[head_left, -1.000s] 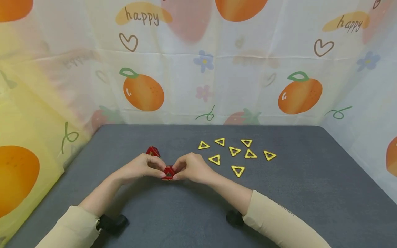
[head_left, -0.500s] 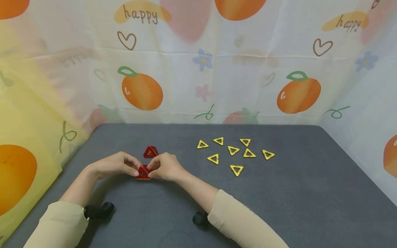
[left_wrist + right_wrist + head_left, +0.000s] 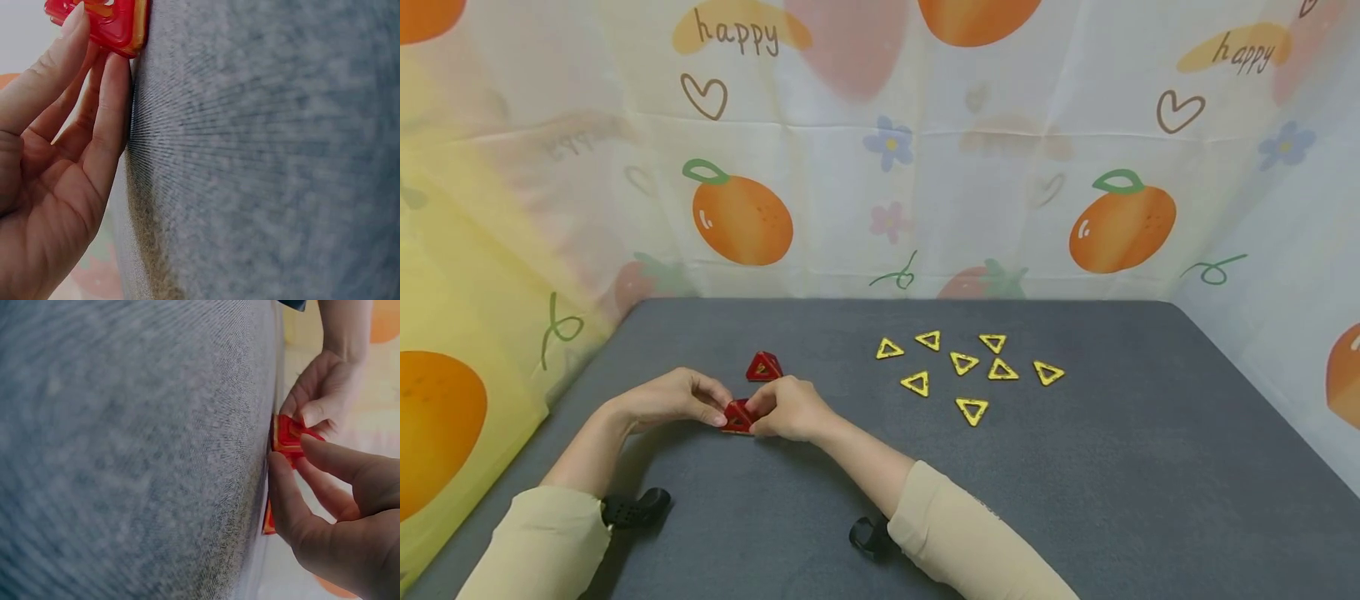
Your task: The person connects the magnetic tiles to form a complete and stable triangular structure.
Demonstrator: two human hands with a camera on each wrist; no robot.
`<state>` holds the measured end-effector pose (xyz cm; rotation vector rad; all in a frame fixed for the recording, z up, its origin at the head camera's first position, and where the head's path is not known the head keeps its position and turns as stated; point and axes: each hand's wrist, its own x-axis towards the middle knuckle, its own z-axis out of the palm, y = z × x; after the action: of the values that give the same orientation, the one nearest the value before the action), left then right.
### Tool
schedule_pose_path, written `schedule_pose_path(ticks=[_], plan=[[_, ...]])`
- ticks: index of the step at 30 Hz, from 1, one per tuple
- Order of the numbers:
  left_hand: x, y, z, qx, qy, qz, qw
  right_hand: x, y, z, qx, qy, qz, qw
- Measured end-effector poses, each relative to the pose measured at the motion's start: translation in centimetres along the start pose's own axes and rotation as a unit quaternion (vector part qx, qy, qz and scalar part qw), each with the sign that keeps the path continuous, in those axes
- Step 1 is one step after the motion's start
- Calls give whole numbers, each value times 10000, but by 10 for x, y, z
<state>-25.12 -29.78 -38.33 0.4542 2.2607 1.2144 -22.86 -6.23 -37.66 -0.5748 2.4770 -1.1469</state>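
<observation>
A small red pyramid (image 3: pixel 739 416) built of triangular tiles with open middles sits on the grey table, a yellowish edge showing along its base. My left hand (image 3: pixel 673 400) pinches its left side between thumb and fingers. On the opposite side, the thumb and fingertips of my right hand (image 3: pixel 793 408) grip it. The left wrist view shows the red tile (image 3: pixel 122 28) at the left thumb and fingertips, at the top edge. In the right wrist view both hands meet at the pyramid (image 3: pixel 287 434). Just behind it stands a second red pyramid (image 3: pixel 763 367).
Several yellow triangle tiles, one of them the nearest tile (image 3: pixel 972 412), lie scattered flat right of the hands. A patterned curtain (image 3: pixel 887 192) hangs behind the table (image 3: pixel 1075 483). Black wrist straps (image 3: pixel 638 508) sit at the sleeves.
Both hands have moved left with the red pyramid, bringing it in front of the other pyramid, which shows more fully now. The yellow tiles have stayed put.
</observation>
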Motion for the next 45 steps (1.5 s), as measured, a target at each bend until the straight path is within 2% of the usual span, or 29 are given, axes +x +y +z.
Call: schedule_pose_path(ticks=[5,21,31,38,45], plan=[[1,1,1,155,150,-35,9998,1,1,1,-74,-29,19,10000],[-2,9,0,-67,72,-447,9989,-2,0,-1,98,-48,131,9999],[-3,10,-3,-68,-40,-425,9991,-4,-1,-6,814,-175,310,9960],[-3,12,-2,-120,-52,-304,9995,-5,8,-31,1007,-169,59,9948],[-6,12,-2,-56,59,-333,9994,-14,31,-78,1229,-161,-248,9920]])
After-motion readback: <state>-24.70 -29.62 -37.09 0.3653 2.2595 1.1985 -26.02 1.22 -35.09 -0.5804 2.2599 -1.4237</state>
